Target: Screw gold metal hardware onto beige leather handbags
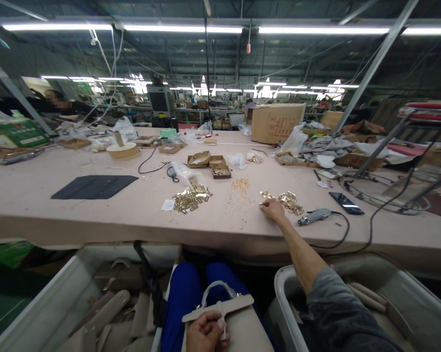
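A beige handbag [238, 320] with a top handle [217, 283] rests on my lap. My left hand [205, 333] is closed on the narrow tab at the front of its flap. Out over the table, my right hand [274, 210] has its fingers pinched together at the tabletop; what they hold, if anything, is too small to make out. Just beyond it lie gold metal fittings [290, 201]. Tiny gold pieces [240, 185] are scattered to its left, and a larger heap of gold metal fittings [191, 198] lies farther left.
A grey electric screwdriver [314, 216] with a cord and a phone [346, 203] lie right of my right hand. Small cardboard boxes [221, 171] and a black sheet [95, 187] are on the table. Bins [77, 274] [407, 283] holding beige bag parts flank my legs.
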Available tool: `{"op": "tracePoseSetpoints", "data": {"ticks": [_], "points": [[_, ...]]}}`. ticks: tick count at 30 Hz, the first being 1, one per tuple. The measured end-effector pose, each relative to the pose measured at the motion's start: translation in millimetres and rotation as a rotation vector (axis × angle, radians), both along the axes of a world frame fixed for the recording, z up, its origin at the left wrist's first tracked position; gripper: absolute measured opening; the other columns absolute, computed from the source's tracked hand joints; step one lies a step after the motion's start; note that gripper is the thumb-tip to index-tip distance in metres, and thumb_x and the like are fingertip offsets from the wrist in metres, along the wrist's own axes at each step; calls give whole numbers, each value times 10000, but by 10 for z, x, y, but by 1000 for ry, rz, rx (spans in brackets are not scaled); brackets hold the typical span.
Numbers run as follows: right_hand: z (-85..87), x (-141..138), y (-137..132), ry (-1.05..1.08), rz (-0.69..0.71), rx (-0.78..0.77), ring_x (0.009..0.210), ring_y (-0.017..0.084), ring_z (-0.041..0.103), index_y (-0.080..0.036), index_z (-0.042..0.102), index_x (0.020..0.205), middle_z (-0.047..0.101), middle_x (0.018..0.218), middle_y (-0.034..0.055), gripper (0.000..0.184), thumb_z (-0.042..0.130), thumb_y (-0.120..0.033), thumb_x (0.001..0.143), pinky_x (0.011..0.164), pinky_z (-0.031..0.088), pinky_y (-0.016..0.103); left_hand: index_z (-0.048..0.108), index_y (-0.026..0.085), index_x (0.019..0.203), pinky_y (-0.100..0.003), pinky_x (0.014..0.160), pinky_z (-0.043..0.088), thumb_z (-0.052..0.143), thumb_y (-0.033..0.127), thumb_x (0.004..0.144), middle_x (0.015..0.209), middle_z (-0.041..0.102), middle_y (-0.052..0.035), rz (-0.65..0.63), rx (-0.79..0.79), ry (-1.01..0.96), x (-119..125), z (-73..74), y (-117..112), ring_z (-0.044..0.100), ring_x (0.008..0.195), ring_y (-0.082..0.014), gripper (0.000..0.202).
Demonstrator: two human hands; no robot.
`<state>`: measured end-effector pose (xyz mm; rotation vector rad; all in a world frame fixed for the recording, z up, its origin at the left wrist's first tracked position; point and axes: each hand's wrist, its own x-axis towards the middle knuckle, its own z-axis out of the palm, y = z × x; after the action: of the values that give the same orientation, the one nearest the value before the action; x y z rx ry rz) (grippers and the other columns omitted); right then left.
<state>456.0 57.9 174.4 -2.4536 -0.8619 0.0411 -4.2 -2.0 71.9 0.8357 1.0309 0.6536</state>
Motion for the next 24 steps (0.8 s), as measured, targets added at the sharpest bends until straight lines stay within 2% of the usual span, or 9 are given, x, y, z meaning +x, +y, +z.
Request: {"op": "tracePoseSetpoints", "data": {"ticks": [3, 7, 10, 12, 14, 16, 18, 20, 24], "points": [[61, -56, -12, -2, -5, 44, 911, 226, 683, -202, 792, 862, 773, 930, 70, 125, 693, -244, 800, 802, 483, 285, 714, 136, 778, -266, 447, 518, 996, 524, 438, 567, 706, -68, 3, 7, -1, -2, 23, 7, 675, 473, -221, 587], [182, -225, -82, 36, 70, 153, 843, 228, 668, -158, 781, 976, 750, 850, 81, 223, 661, -280, 833, 808, 500, 318, 716, 135, 794, -270, 451, 525, 999, 542, 435, 574, 708, -67, -11, 9, -6, -15, -4, 16, 678, 479, -222, 612], [236, -533, -244, 92, 212, 235, 822, 214, 670, -166, 780, 966, 749, 870, 70, 258, 635, -362, 880, 780, 522, 311, 706, 140, 781, -282, 452, 530, 1003, 540, 432, 561, 700, -59, -19, 11, -28, -12, -53, 20, 690, 493, -238, 608], [209, -861, -382, 189, 344, 324, 844, 203, 681, -183, 770, 993, 755, 922, 59, 272, 666, -407, 878, 782, 538, 302, 706, 135, 812, -284, 458, 535, 1003, 534, 446, 577, 712, -69, -11, 16, -38, -6, -82, 31, 703, 519, -251, 617], [120, -1266, -514, 434, 518, 492, 844, 203, 690, -182, 756, 1016, 751, 933, 65, 279, 710, -418, 874, 786, 551, 315, 708, 127, 890, -284, 480, 548, 995, 515, 499, 620, 736, -85, -11, 33, -45, -9, -84, 47, 714, 550, -251, 621], [-4, -1700, -643, 658, 633, 541, 796, 190, 685, -194, 765, 1035, 741, 947, 65, 285, 715, -441, 900, 749, 557, 316, 697, 127, 955, -289, 520, 571, 977, 477, 580, 674, 762, -96, -43, 70, -44, -35, -40, 50, 718, 564, -237, 585], [-130, -2094, -782, 743, 676, 499, 742, 166, 653, -211, 790, 1048, 722, 961, 62, 276, 712, -443, 921, 689, 539, 293, 682, 132, 959, -302, 565, 593, 957, 437, 641, 725, 781, -109, -96, 111, -30, -77, 40, 30, 724, 569, -225, 520], [-259, -2386, -914, 739, 699, 445, 713, 151, 611, -220, 811, 1046, 690, 924, 55, 253, 719, -421, 924, 652, 505, 275, 682, 123, 935, -311, 601, 607, 958, 423, 642, 743, 784, -123, -98, 123, -1, -110, 102, 5, 753, 618, -248, 502], [-524, -2687, -1070, 750, 782, 327, 752, 156, 588, -231, 808, 1093, 636, 894, 50, 243, 628, -334, 967, 688, 482, 278, 721, 83, 937, -341, 631, 633, 974, 408, 618, 796, 789, -155, -72, 62, 40, -143, 65, -8, 772, 663, -273, 521]]}}
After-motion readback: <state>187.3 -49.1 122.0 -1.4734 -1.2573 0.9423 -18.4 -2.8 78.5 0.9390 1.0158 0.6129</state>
